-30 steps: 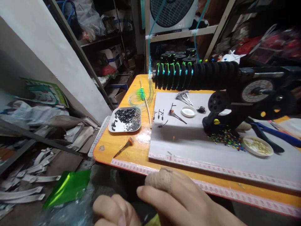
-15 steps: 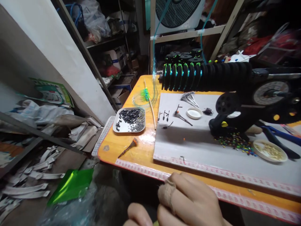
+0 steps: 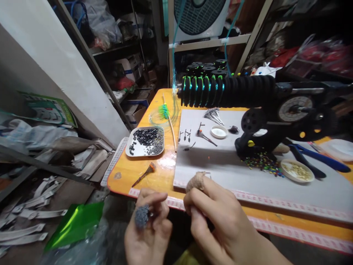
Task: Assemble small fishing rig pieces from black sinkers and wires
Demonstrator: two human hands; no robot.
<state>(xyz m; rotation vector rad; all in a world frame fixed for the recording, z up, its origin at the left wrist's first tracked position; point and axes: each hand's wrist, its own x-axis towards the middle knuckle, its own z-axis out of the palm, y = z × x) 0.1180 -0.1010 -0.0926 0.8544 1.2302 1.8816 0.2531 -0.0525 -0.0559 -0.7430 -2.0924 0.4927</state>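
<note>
In front of the table's near edge, my left hand (image 3: 150, 230) is curled around a bundle of small grey-blue ends (image 3: 142, 216), its fingers bent inward. Just to the right, my right hand (image 3: 217, 217) is closed, with thumb and fingertips pressed together. Whatever lies in that pinch is hidden. A tan wrap (image 3: 196, 181) covers one of its fingers. Beyond the hands, a dark stick with an orange tip cluster (image 3: 145, 174) lies on the yellow tabletop. Short dark pieces (image 3: 185, 136) and an orange-tipped bunch (image 3: 205, 137) rest on the white board (image 3: 215, 158).
A white tray (image 3: 129, 150) of black and grey small parts stands at the left. On the right are a black geared machine (image 3: 231, 92) wound with line, loose coloured beads (image 3: 261, 163), a dish of gold bits (image 3: 297, 171) and blue-handled pliers (image 3: 325, 160). Measuring tape (image 3: 289, 233) runs along the front edge.
Both hands have risen into fuller view. The left hand with its grey bundle now shows at lower left of the right hand. The view has shifted slightly right.
</note>
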